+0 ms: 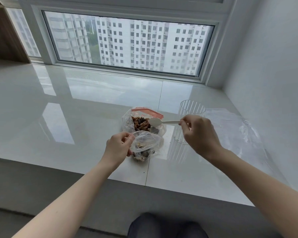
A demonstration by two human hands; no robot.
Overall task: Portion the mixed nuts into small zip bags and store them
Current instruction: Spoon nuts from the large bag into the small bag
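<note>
1. Left hand (118, 148) pinches the rim of the small bag (144, 146) and holds its mouth open; the bag sits on the sill (76, 126) at the near edge, with a few nuts in the bottom.
2. Right hand (199, 133) grips the handle end of a white spoon (159, 121) between curled fingers and thumb. The bowl looks empty and hangs over the big bag's mouth.
3. Big bag (141, 121), red zip strip, stands open just behind the small bag and touches it. The mixed nuts (141, 124) are mostly in here, piled up inside.
4. A clear ribbed cup (187, 122) stands just right of the bags, partly behind the right hand. More clear plastic (239, 127) lies flat further right; can't tell whether it is spare bags.
5. Step, as I judge it: scooping from the big bag into the small one; portioning is early, with only one small bag started.
6. Risks:
   - The big bag is floppy and unsupported, so pushing the spoon in could tip it or fold the mouth shut and spill nuts on the sill.
   - The small bag is held on one side only, so the mouth may sag and a loaded spoon could miss.
   - A heaped spoon crossing the gap could drop nuts, which roll on glossy tile.
   - The right wrist is close to the cup and could knock it.
</note>
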